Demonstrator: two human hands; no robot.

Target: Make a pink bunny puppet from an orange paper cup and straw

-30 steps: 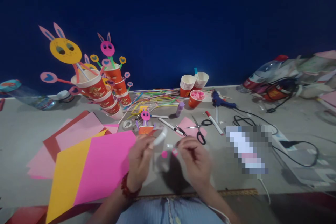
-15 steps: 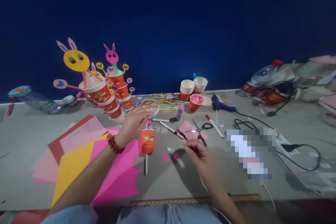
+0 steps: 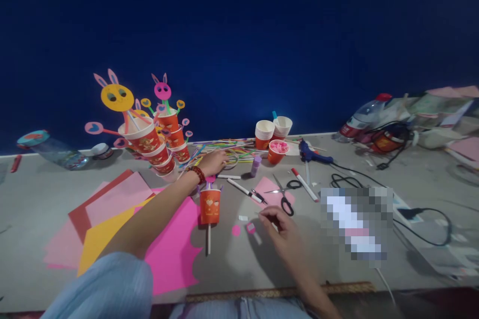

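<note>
My left hand [image 3: 214, 162] reaches over the colourful strips at the back, its fingers closed at the left edge of a clear tape roll [image 3: 235, 161]. Just below that wrist stands an orange paper cup [image 3: 210, 208] with a white stick [image 3: 209, 240] sticking out towards me and purple and pink parts at its top. My right hand [image 3: 277, 222] hovers over the table with thumb and fingers pinched together. Whatever is in that pinch is too small to make out. Left of those fingertips lie a pink paper disc [image 3: 236, 230] and another small pink piece [image 3: 251, 228].
Stacked-cup figures [image 3: 144, 134] stand back left above coloured paper sheets [image 3: 172, 254]. Scissors [image 3: 282, 192], markers [image 3: 305, 185], a glue stick [image 3: 256, 165] and a pink-filled cup [image 3: 278, 151] lie centre right. A blue glue gun [image 3: 314, 154] trails its cord. A bottle [image 3: 362, 117] leans behind.
My left hand has moved back and to the right with the tape roll, down among the strips. My right hand stays pinched, slightly lower. The view has shifted a little.
</note>
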